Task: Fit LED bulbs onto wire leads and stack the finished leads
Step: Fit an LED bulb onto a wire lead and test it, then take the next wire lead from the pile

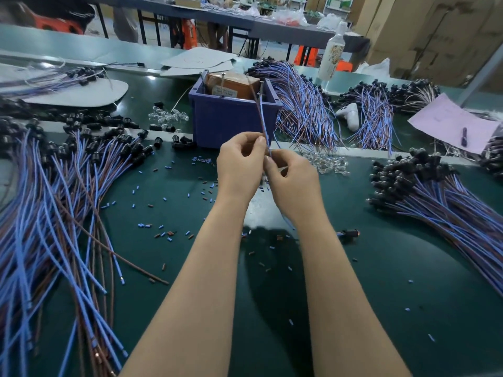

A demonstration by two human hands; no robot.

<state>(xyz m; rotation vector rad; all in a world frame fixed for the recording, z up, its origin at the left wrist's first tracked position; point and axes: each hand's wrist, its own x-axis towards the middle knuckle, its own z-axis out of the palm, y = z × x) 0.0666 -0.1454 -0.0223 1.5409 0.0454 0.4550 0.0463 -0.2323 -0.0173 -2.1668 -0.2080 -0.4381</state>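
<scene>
Pinching the thin, floppy wire lead (261, 115) at frame centre, both the left hand (239, 164) and the right hand (292, 180) curl closed on it; grip near its end.

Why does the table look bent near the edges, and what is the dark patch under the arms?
Head view: the wide-angle lens bows the far edge of the green mat and tilts the cardboard boxes; the dark patch is a shadow cast on the mat below the forearms; the wire lead pinched by the left hand and right hand is slightly blurred.
</scene>
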